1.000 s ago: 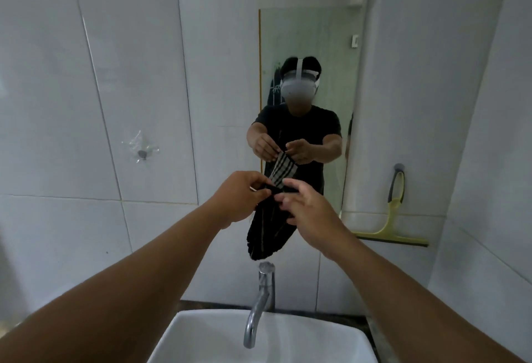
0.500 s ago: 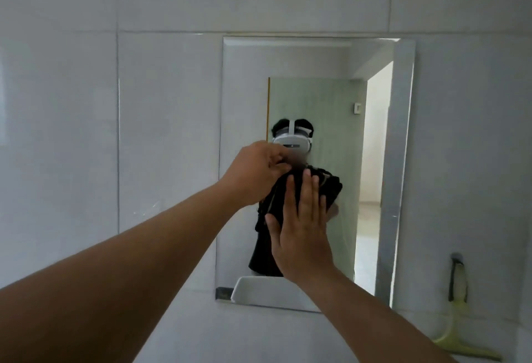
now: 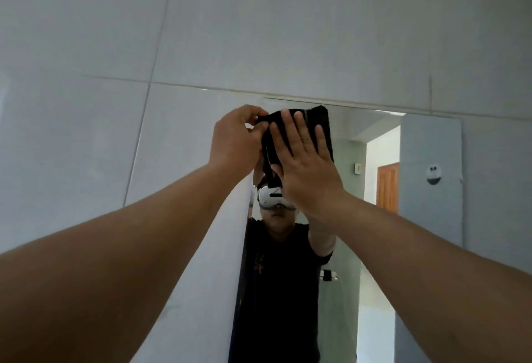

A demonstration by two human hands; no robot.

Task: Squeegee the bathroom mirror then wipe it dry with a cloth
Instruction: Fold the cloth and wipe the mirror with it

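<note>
Since the earlier frame both hands and cloth [image 3: 319, 129] have climbed from mid-glass to the mirror [image 3: 374, 218]'s top edge. Right hand [image 3: 305, 166] lies flat, fingers spread, grip not closed, pressing the cloth to the glass at 12 o'clock. Left hand [image 3: 239, 143] pinches the cloth's upper corner at 9 o'clock. Unwiped glass lies toward 6 o'clock; judged next stroke runs downward, right hand leading.

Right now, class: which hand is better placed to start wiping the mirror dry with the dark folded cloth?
The right hand: its palm lies flat on the dark folded cloth, pressing it near the mirror's top edge. The left hand only pinches the cloth's upper corner.
</note>
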